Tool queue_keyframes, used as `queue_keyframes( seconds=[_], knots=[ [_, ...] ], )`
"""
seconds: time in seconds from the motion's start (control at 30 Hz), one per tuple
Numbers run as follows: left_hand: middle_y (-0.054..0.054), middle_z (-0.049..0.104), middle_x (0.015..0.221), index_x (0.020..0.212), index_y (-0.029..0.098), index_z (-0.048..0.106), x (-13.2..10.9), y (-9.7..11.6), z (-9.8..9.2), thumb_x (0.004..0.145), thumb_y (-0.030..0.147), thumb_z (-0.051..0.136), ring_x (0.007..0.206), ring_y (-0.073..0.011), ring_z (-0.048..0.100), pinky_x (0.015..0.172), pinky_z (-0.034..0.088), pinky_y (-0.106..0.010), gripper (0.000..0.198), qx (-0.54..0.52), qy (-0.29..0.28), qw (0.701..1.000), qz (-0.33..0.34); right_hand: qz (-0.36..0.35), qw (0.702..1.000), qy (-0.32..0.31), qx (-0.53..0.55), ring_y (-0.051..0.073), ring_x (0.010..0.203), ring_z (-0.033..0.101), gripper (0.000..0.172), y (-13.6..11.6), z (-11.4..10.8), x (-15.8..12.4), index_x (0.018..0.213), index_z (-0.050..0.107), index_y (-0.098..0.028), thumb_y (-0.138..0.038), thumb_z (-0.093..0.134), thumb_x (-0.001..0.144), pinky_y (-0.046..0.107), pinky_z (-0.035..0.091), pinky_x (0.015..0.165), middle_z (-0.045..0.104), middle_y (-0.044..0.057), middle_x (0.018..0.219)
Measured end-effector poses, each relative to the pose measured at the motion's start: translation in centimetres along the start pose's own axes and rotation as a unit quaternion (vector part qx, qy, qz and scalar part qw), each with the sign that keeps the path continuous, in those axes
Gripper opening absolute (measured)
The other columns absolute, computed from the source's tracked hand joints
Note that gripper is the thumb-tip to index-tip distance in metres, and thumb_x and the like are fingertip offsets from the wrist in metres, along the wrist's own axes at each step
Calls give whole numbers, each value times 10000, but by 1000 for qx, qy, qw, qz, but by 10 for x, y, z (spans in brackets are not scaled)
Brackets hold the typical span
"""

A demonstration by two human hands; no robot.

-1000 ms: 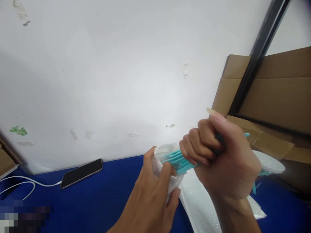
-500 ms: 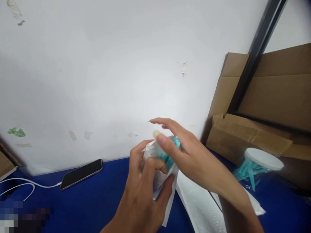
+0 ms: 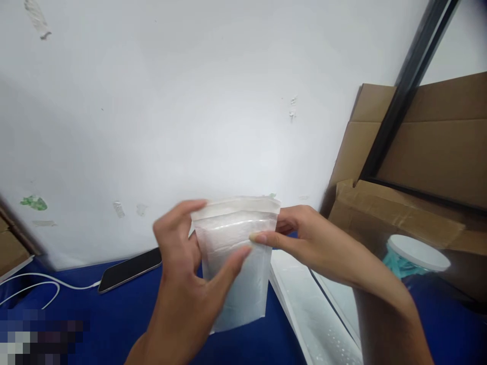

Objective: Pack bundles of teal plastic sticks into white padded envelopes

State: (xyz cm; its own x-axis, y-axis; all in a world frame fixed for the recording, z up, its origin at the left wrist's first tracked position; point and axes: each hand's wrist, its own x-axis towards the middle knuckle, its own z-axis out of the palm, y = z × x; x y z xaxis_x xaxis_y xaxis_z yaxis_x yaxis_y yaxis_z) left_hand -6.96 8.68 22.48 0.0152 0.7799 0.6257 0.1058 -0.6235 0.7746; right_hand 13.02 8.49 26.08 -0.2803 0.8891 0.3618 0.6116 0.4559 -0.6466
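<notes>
I hold a small white bubble-mailer envelope [image 3: 238, 263] upright in front of me, above the blue table [image 3: 114, 324]. My left hand [image 3: 182, 284] grips its left edge, thumb across the front. My right hand [image 3: 300, 241] pinches its right edge near the top flap. The teal pieces are no longer visible; the envelope's contents are hidden.
A black phone [image 3: 129, 270] with a white cable [image 3: 34, 291] lies on the table at the left. More white mailers [image 3: 315, 314] lie flat under my right arm. A clear jar with a white lid [image 3: 416, 253] and teal pieces stands at the right, before cardboard boxes [image 3: 429, 147]. White wall behind.
The teal pieces my right hand pushed in have gone inside the envelope. My right hand let go of them and now holds the envelope's right edge; the envelope is raised and squared up.
</notes>
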Motion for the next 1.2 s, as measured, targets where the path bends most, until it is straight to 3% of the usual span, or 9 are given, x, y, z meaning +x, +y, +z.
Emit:
queue_keyframes(
  seconds=[0.1, 0.27, 0.37, 0.53, 0.63, 0.83, 0.97, 1.1, 1.2],
  knots=[
    [-13, 683, 1068, 1374, 341, 374, 10, 7, -13, 818, 341, 762, 925, -226, 726, 661, 609, -278, 678, -21, -12, 997, -69, -24, 998, -15, 54, 159, 722, 585, 251, -2, -2, 1, 853, 695, -175, -382, 612, 970, 276, 449, 634, 669, 7, 780],
    [43, 677, 772, 1042, 280, 654, 20, 5, -30, 841, 344, 748, 626, -107, 623, 504, 469, -152, 231, 25, -30, 998, -54, -59, 987, 20, 145, 150, 727, 608, 289, -4, -4, 3, 1232, 646, -259, -355, 642, 959, 247, 455, 576, 692, 8, 862],
    [36, 701, 840, 902, 285, 728, 25, 0, -37, 840, 310, 752, 655, -81, 600, 526, 457, -126, 71, 15, -41, 998, -38, -124, 979, 24, 163, 131, 739, 596, 158, -3, -5, 4, 1071, 732, -254, -255, 606, 975, 239, 453, 587, 704, 22, 914],
    [-46, 768, 940, 927, 272, 789, 31, 4, -49, 685, 329, 855, 829, -245, 722, 602, 596, -265, 257, -48, -128, 986, -98, -108, 979, 45, 167, 126, 677, 567, 157, -3, -7, 1, 958, 760, -254, -251, 604, 970, 244, 422, 546, 692, 6, 830],
    [-77, 773, 935, 961, 254, 798, 31, 6, -55, 707, 399, 820, 862, -302, 737, 645, 626, -340, 294, -49, -165, 975, -140, -91, 983, 33, 153, 155, 707, 606, 163, -2, -10, -2, 985, 763, -259, -292, 604, 975, 263, 454, 566, 710, 17, 849],
    [-29, 715, 754, 960, 258, 767, 27, -3, -61, 768, 354, 796, 748, -206, 702, 607, 583, -249, 217, 8, -120, 987, -107, -174, 962, -61, 200, 181, 904, 685, 340, -2, -17, -7, 1060, 772, -283, -182, 450, 1027, 299, 537, 799, 761, 13, 1000],
    [-30, 724, 898, 815, 248, 693, 26, 3, -52, 832, 336, 743, 802, -185, 693, 646, 568, -241, 103, -56, -130, 987, -72, -186, 957, -50, 215, 238, 1268, 575, 423, -10, -8, -6, 1325, 618, -359, -161, 583, 953, 386, 517, 970, 626, 1, 1381],
    [8, 699, 876, 812, 244, 570, 17, 10, -26, 850, 328, 726, 704, -132, 651, 641, 546, -230, 181, -170, -183, 960, -126, -260, 955, -55, 135, 278, 1446, 378, 277, -18, 8, 3, 1067, 738, -298, -148, 674, 843, 460, 376, 1136, 679, 3, 1299],
    [2, 695, 983, 1053, 311, 537, 2, 11, -1, 848, 434, 710, 734, -140, 662, 635, 556, -232, 295, -190, -162, 957, -145, -283, 946, 1, 157, 300, 1353, 490, 144, -17, 13, 6, 906, 728, -251, -170, 728, 787, 446, 420, 1091, 664, 37, 1310]
  ],
)
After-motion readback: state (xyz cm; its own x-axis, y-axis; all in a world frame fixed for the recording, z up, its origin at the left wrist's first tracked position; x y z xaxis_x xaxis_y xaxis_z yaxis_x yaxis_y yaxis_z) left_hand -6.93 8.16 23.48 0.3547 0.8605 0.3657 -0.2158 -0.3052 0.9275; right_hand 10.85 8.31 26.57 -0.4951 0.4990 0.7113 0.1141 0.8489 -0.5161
